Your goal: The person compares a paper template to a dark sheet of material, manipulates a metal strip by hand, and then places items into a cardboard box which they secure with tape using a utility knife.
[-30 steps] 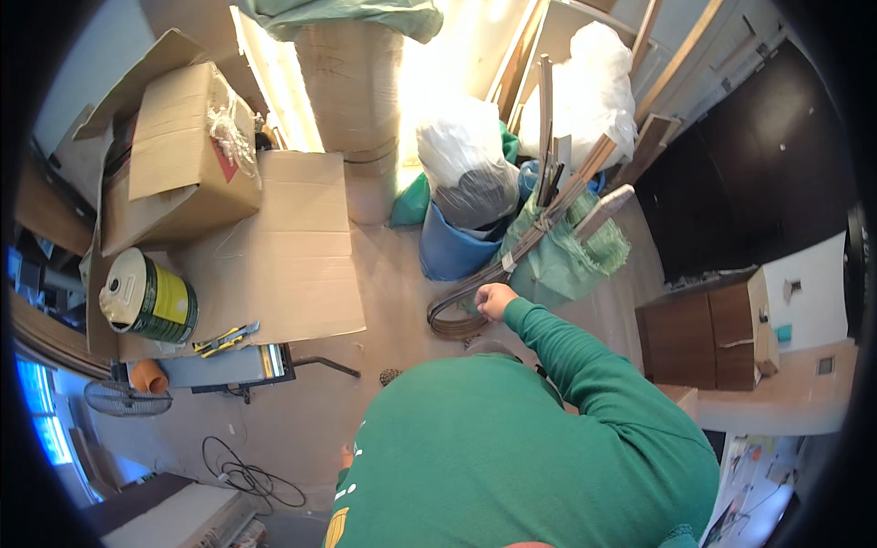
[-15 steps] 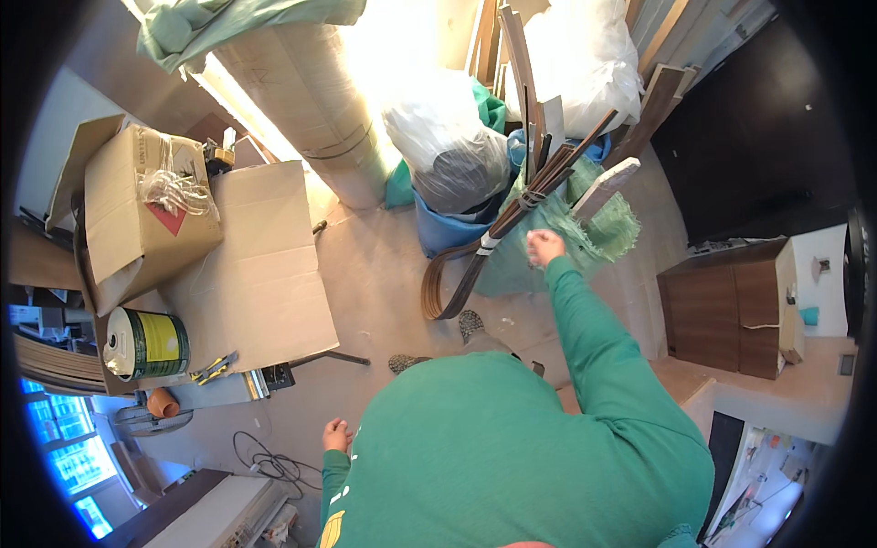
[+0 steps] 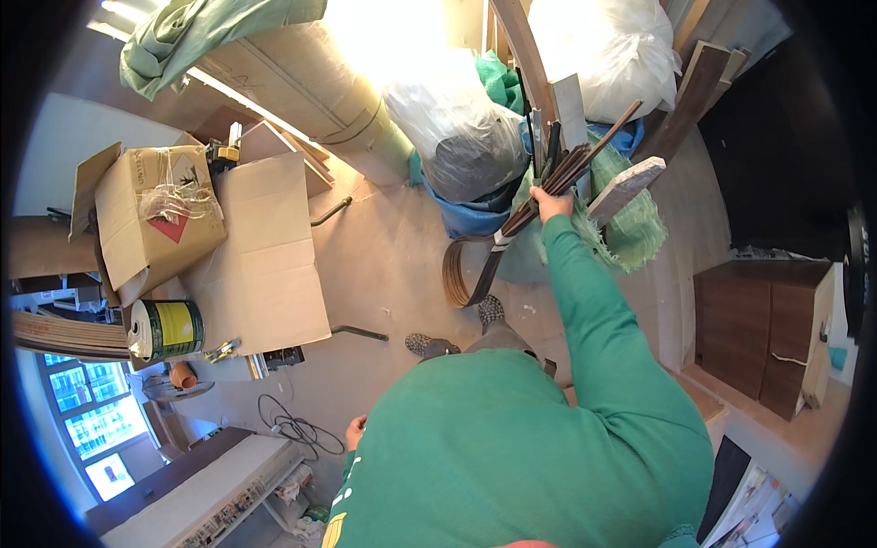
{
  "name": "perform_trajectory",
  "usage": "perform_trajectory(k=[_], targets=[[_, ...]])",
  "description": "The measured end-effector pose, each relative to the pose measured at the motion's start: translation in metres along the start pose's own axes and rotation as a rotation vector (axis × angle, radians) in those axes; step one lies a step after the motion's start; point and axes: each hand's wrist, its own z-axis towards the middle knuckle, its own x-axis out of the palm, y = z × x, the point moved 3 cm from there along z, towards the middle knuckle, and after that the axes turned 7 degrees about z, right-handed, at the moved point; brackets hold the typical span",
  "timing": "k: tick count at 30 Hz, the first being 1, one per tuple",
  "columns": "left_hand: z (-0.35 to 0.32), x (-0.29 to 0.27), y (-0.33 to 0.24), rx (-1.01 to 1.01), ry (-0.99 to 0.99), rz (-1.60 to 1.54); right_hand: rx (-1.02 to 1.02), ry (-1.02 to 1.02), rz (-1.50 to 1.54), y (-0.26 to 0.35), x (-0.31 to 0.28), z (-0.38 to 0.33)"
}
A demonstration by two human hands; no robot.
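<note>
A bundle of long, thin brown strips (image 3: pixel 574 168), bent into a loop at its lower end and tied with a pale band, leans against a green woven sack (image 3: pixel 637 235). My right hand (image 3: pixel 554 205) is closed around the strips above the band, its arm stretched forward. From the sack also stick up a pale-edged board (image 3: pixel 625 188) and several other strips. Low at my left side, my left hand (image 3: pixel 355 432) hangs by my body. Only part of its fingers shows, and nothing is seen in it.
Left of the strips stands a blue sack (image 3: pixel 470 219) with a clear plastic bag (image 3: pixel 457 128) on top. A cardboard box (image 3: pixel 164 215), a flat cardboard sheet (image 3: pixel 265 256) and a spool (image 3: pixel 169 329) lie on a table at left. A brown cabinet (image 3: pixel 754 324) stands right; a cable (image 3: pixel 297 425) lies on the floor.
My right hand has moved forward onto the strips and closed around them; before, it was beside them, apart. The view has shifted slightly. My left hand still hangs by my side.
</note>
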Motion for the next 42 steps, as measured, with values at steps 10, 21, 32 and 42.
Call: perform_trajectory(k=[10,21,32,42], targets=[[0.017,0.048,-0.389,0.879,0.182,0.178,0.01,0.503,0.194,0.023,-0.002,-0.113],[0.085,0.178,-0.504,0.998,0.252,0.514,-0.242,0.986,-0.259,-0.022,0.02,-0.133],[0.037,0.131,-0.535,0.853,0.31,0.029,0.024,0.905,-0.012,-0.066,0.035,-0.15],[0.01,0.104,-0.544,0.848,0.433,-0.258,0.055,0.895,0.231,-0.036,0.05,-0.17]])
